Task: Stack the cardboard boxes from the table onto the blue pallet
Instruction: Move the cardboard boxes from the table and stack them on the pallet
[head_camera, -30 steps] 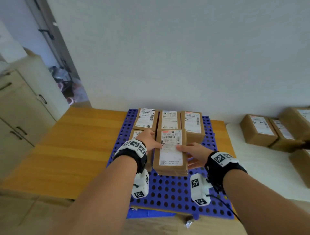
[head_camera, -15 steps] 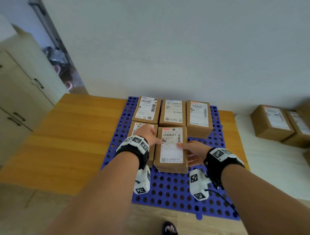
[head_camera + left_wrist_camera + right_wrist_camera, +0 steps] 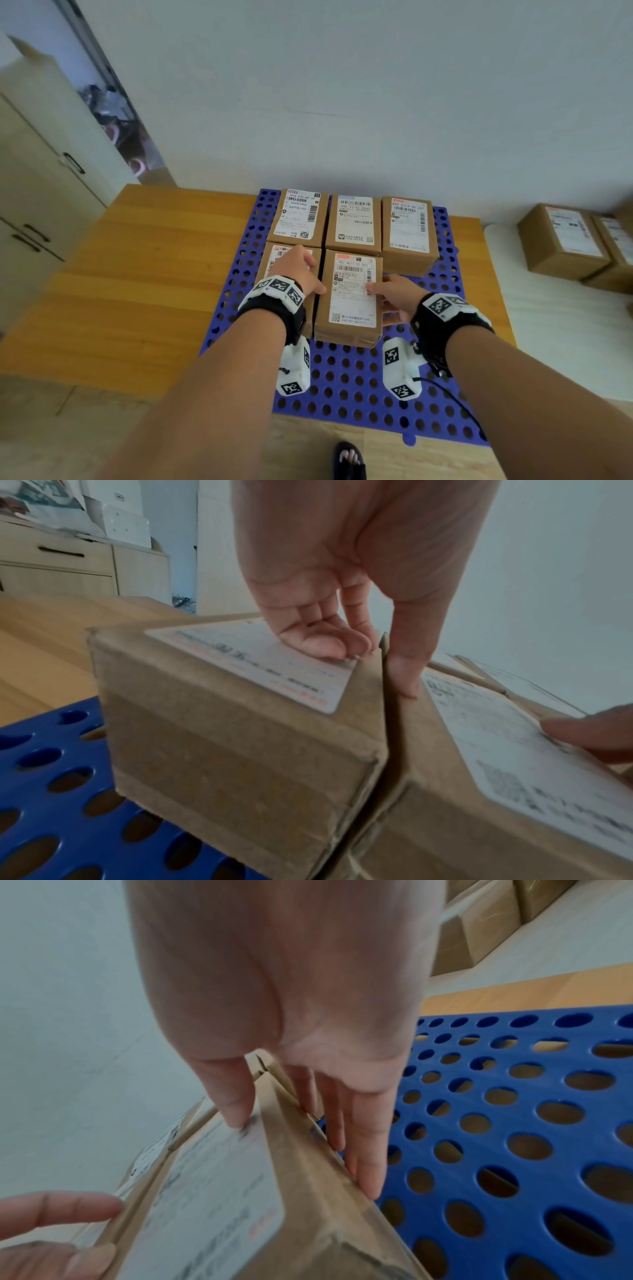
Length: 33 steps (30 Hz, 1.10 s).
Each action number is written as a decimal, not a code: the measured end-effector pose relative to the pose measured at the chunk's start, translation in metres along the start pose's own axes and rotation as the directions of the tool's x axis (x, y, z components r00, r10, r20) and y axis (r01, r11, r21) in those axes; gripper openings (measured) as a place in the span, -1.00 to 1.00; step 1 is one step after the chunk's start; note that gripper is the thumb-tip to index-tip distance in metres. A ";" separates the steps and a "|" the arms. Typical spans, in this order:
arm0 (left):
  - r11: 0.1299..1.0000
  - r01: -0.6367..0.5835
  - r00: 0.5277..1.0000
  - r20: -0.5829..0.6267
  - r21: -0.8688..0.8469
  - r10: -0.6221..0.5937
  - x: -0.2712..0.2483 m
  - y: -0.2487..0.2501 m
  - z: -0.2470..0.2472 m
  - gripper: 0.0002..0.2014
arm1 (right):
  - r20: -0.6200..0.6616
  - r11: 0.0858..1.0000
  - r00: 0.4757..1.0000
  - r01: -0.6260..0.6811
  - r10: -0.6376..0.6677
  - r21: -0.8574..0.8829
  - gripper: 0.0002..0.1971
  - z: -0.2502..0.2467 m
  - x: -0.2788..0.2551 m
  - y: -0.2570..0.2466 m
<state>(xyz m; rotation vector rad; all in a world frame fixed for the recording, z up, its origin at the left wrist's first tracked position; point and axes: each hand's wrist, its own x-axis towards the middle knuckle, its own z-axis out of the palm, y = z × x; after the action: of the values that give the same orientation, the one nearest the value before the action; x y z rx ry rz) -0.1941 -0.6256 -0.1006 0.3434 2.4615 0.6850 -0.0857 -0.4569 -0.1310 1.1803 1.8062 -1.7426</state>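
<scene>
A labelled cardboard box (image 3: 349, 298) (image 3: 479, 791) (image 3: 222, 1191) sits mid-front on the blue pallet (image 3: 359, 387), tight against a second front box (image 3: 270, 263) (image 3: 240, 737). My left hand (image 3: 301, 274) (image 3: 369, 664) rests its loosely curled fingers on that neighbour's label, its thumb pressing the middle box's left top edge. My right hand (image 3: 394, 298) (image 3: 298, 1137) holds the middle box's right edge, thumb on top and straight fingers down its side. Three more boxes (image 3: 354, 222) form the back row.
The pallet lies on a wooden table (image 3: 137, 274). Several more boxes (image 3: 561, 240) wait on a white table (image 3: 565, 325) at the right. A cream cabinet (image 3: 34, 192) stands at the left. Bare pallet (image 3: 514, 1123) shows right of the held box. A foot (image 3: 349, 459) is below.
The middle box has come down and away from me onto the pallet, snug against the left front box. My left fingers left its side and now lie on the neighbour.
</scene>
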 end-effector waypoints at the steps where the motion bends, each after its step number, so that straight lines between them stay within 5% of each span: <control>1: 1.000 0.002 1.000 0.002 0.002 -0.002 0.000 0.000 0.000 -0.50 | 0.000 1.000 1.000 0.010 -0.010 -0.003 -0.68 0.000 0.000 -0.001; 14: 1.000 -0.003 1.000 0.007 0.013 0.003 -0.002 0.004 -0.001 -0.55 | -0.082 0.990 0.995 0.053 -0.065 -0.133 -0.62 0.004 -0.002 -0.008; 19: 0.995 -0.073 0.997 -0.019 0.067 0.075 -0.013 0.015 -0.002 -0.87 | -0.202 0.875 0.944 0.143 -0.261 -0.462 -0.59 -0.006 -0.018 -0.015; 23: 0.978 -0.160 0.986 -0.023 0.136 0.164 -0.027 0.031 -0.002 -0.93 | -0.205 0.714 0.904 0.140 -0.374 -0.686 -0.61 -0.016 -0.036 -0.011; 28: 0.955 -0.257 0.966 0.024 0.149 0.256 -0.048 0.049 0.006 -0.66 | -0.231 0.651 0.864 0.138 -0.448 -0.746 -0.57 -0.027 -0.071 0.006; 33: 0.919 -0.362 0.932 0.084 0.158 0.353 -0.078 0.074 0.017 -0.80 | -0.262 0.639 0.833 0.136 -0.487 -0.757 -0.57 -0.043 -0.106 0.020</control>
<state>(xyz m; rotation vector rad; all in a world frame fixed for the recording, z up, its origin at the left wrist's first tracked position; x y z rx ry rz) -0.1143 -0.5864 -0.0381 0.8851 2.4337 0.5990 0.0032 -0.4516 -0.0571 0.9736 2.7600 -0.6986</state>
